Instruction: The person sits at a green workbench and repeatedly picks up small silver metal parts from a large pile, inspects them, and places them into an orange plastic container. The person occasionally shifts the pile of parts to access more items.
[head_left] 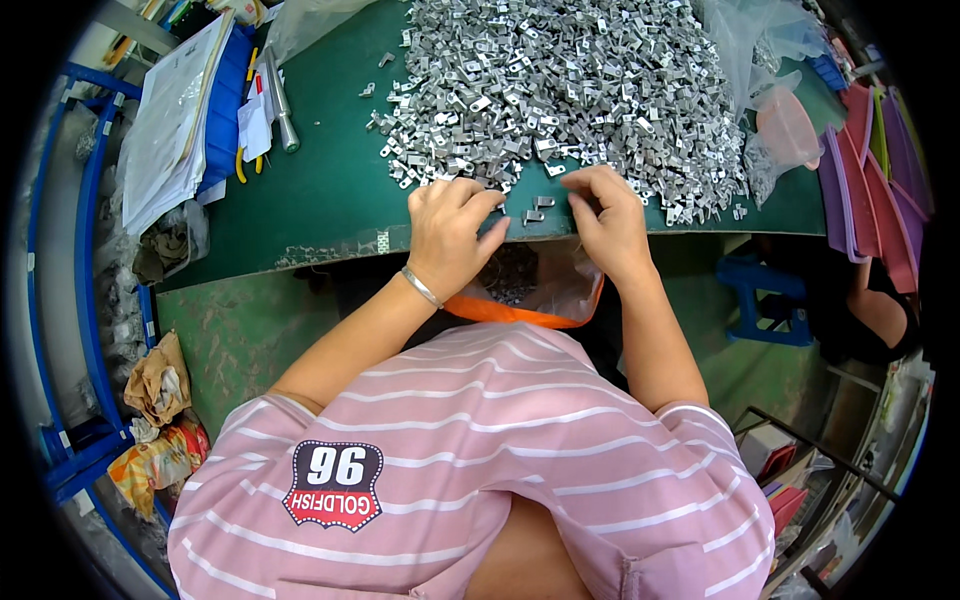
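A big heap of small bent silver metal brackets covers the middle of the green table. At its near edge, by the table's front, my left hand rests with the fingers curved and the thumb apart from the forefinger. Across from it my right hand has its fingers bent and its thumb spread away, with nothing visible in its grasp. A few loose brackets lie between the two hands. Below the table edge, at my lap, an orange-rimmed bag hangs open with small metal pieces inside.
Papers lean on a blue bin at the left, beside yellow-handled pliers and a metal rod-shaped tool. A pink plastic scoop or bowl and clear bags stand right. A blue stool and another person's arm are beyond.
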